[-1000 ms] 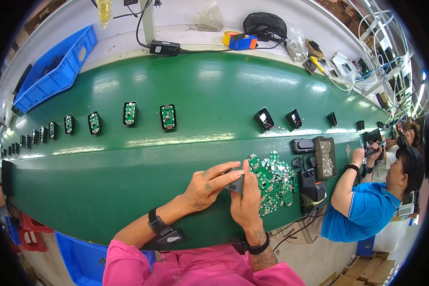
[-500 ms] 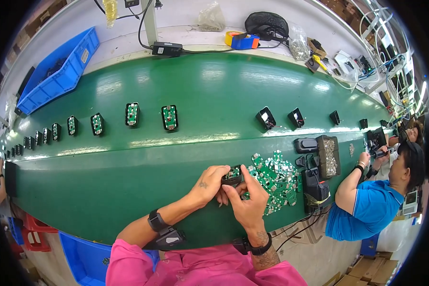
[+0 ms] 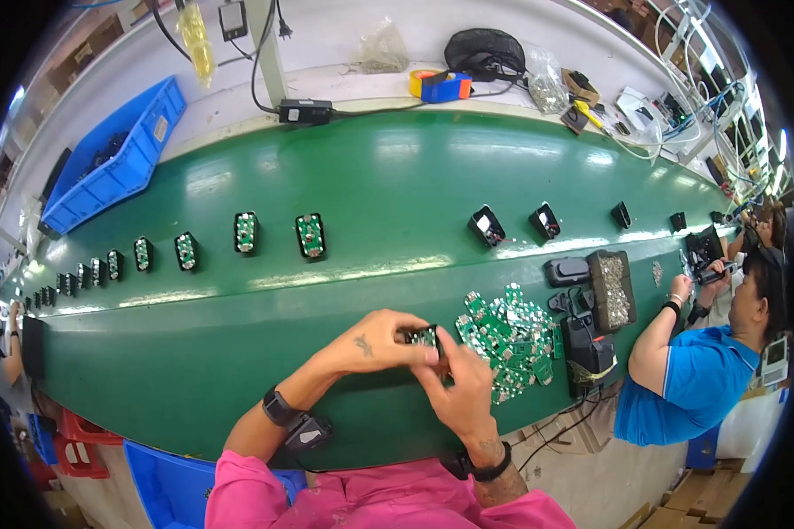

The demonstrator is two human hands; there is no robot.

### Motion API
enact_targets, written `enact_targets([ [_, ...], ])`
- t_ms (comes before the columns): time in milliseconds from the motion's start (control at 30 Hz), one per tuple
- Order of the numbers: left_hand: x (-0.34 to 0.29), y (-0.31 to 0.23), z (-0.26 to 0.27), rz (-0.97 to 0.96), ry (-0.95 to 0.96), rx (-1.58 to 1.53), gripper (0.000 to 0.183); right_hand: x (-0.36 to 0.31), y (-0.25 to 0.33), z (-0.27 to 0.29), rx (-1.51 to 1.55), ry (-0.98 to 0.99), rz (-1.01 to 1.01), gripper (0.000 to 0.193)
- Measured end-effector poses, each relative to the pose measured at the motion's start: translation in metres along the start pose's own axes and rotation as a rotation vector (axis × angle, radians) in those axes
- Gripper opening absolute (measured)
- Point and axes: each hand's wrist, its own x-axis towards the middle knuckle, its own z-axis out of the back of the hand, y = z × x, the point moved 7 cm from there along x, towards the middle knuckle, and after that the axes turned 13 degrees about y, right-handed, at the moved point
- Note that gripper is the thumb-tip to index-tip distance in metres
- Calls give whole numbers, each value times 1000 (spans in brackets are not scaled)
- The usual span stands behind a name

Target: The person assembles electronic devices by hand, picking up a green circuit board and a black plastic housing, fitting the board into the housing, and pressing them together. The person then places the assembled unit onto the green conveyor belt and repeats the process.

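Observation:
Both my hands are closed around a small black plastic case with a green circuit board (image 3: 422, 337) in it, held just above the green bench. My left hand (image 3: 372, 342) grips its left side, the thumb pressing near the board's lower edge. On the right side, the fingers of my right hand (image 3: 460, 381) hold the case; some fingertips are hidden. To the right of my hands lies a loose heap of green circuit boards (image 3: 507, 339). Farther back stand black cases with boards (image 3: 310, 236) at left, and open black cases (image 3: 487, 227) without a visible green board at right.
Right of the heap are a brown tray of small metal parts (image 3: 612, 295) and a black power tool or charger (image 3: 588, 348) with cables. A person in a blue shirt (image 3: 688, 379) works at the right. A blue bin (image 3: 119, 163) stands at far left; tape (image 3: 441, 86) lies on the shelf.
My left thumb has come over onto the board's near end, and my right fingers have shifted around the case. The whole view has tilted slightly; the rows of cases stay in place.

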Motion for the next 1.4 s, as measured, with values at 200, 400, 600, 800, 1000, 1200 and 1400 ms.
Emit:
enact_targets([
  [200, -4, -43, 21, -35, -321, 635, 74, -60, 3, -22, 71, 106, -85, 38],
  [400, 24, -51, 105, 11, -664, 1110, 79, -75, 15, -34, 53, 171, 130, 16],
  [600, 31, -31, 122, 29, -788, 1277, 77, -74, 11, -35, 78, 161, 137, 14],
  [800, -24, -50, 118, -37, -1118, 1293, 72, -74, 7, -31, 113, 151, 126, 12],
  [1000, -73, -18, 158, 276, -985, 916, 92, -75, 11, -35, 93, 162, 146, 11],
  [1200, -69, -5, 154, 91, -934, 791, 81, -76, 19, -33, 125, 145, 193, 10],
  [1400, -50, -52, 24, -20, -589, 723, 79, -46, 3, -22, 587, 63, -329, 42],
])
